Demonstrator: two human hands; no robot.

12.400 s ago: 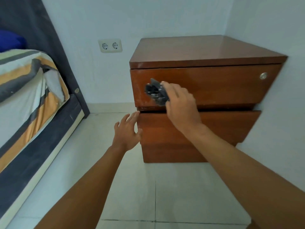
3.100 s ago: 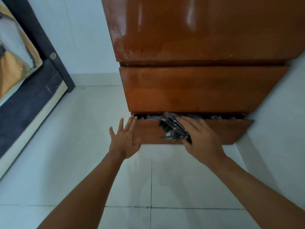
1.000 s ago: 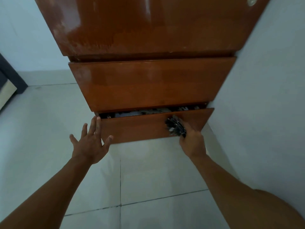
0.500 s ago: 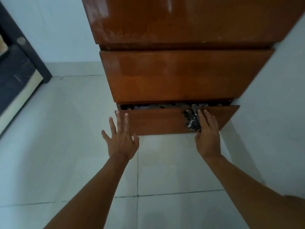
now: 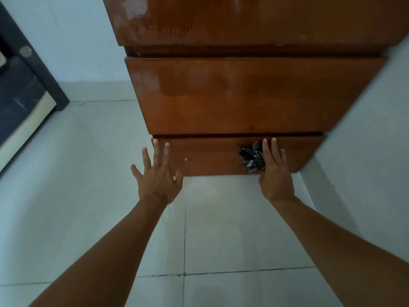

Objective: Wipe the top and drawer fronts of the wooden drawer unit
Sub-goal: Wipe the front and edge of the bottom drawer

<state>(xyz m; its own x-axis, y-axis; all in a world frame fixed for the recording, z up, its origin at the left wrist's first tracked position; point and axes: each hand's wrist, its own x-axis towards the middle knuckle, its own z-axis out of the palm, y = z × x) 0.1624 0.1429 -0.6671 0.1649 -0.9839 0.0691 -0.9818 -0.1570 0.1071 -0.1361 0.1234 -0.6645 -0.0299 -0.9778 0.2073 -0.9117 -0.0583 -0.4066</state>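
The wooden drawer unit (image 5: pixel 254 91) stands on the tiled floor (image 5: pixel 93 196) in a corner, its right side close against a pale wall (image 5: pixel 365 151). Three drawer fronts show, one above another. The top drawer front (image 5: pixel 243 21) has pale, worn patches near its left edge. The middle drawer front (image 5: pixel 250 96) is glossy and plain. The bottom drawer front (image 5: pixel 210 156) sits nearly flush under the middle one, with only a thin dark line between them, so what the drawers hold cannot be seen.

The left hand (image 5: pixel 158 176) is spread flat, fingers apart, its fingertips touching the left end of the bottom drawer front; it grips nothing. The right hand (image 5: pixel 275 171) lies flat against the right part of the same front, fingers extended and pointing up, pressing a crumpled dark cloth (image 5: pixel 252 159) against the wood. The cloth, dark grey with lighter flecks, bunches out from under the thumb side of that hand, so the hand pins it rather than closing round it. A small pale speck marks the wood between the two hands.

At far left, the dark frame of a bed (image 5: pixel 24 89) with a pale lower edge stands on the floor, well apart from the unit.
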